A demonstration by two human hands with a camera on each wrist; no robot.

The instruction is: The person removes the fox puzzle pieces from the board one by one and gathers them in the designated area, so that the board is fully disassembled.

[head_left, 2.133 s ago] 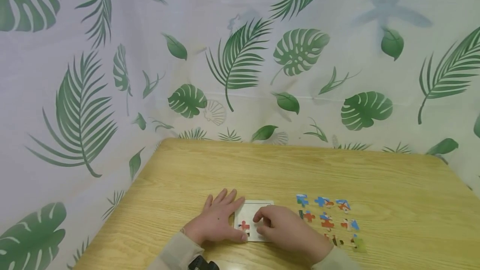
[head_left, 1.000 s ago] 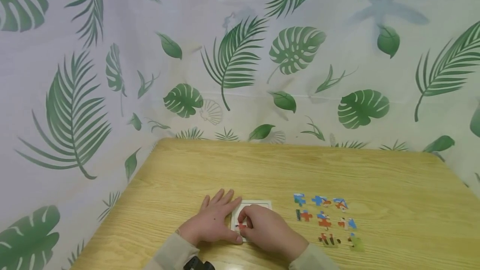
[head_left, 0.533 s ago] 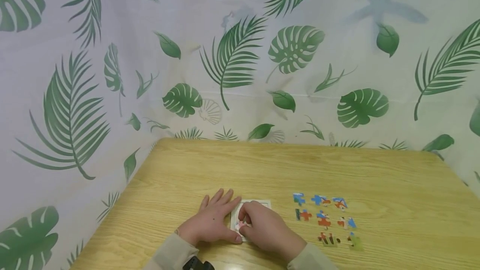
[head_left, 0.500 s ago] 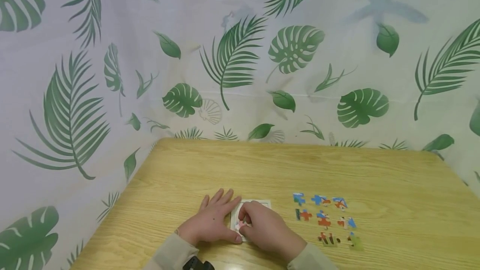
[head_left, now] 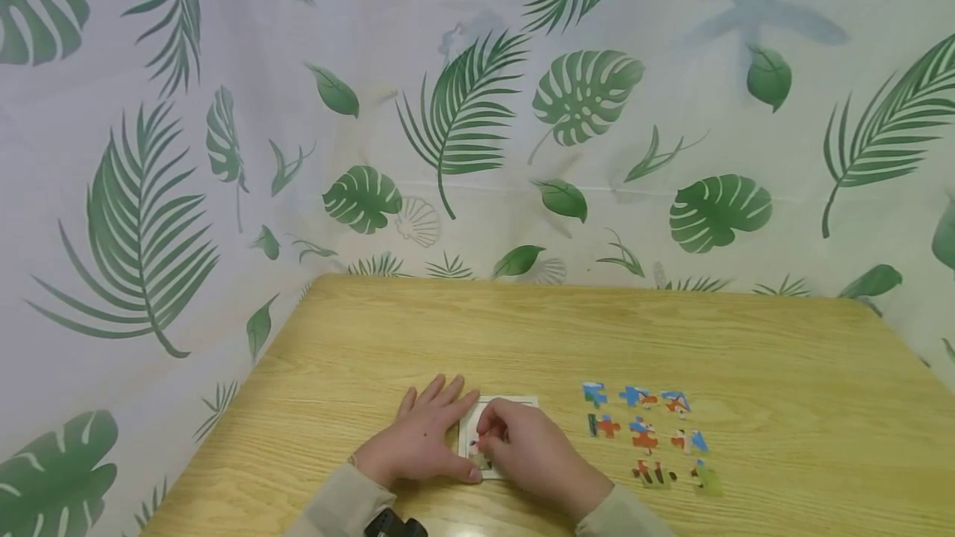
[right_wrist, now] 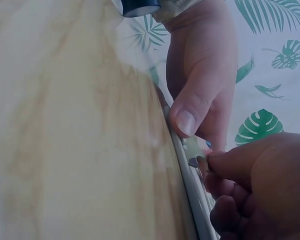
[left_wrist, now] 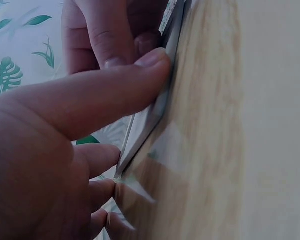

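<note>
A small white puzzle frame lies flat on the table between the two hands. My left hand is spread at its left side, the thumb along the near edge. In the left wrist view that thumb crosses the rim. My right hand is over the frame, thumb and index finger pinching a puzzle piece at the lower left corner. A red, white and green puzzle piece shows there beside the fingertips. In the right wrist view a pale green piece shows by the thumb; the fingers hide much of it.
To the right, loose puzzle pieces lie in three rough rows, among them a blue one, a red one and a green one. The wooden table meets a leaf-printed curtain at the back and left.
My right hand has moved left across the frame to the lower left corner, and its fingertips have since shifted slightly there. My left hand has stayed at the frame's left side.
</note>
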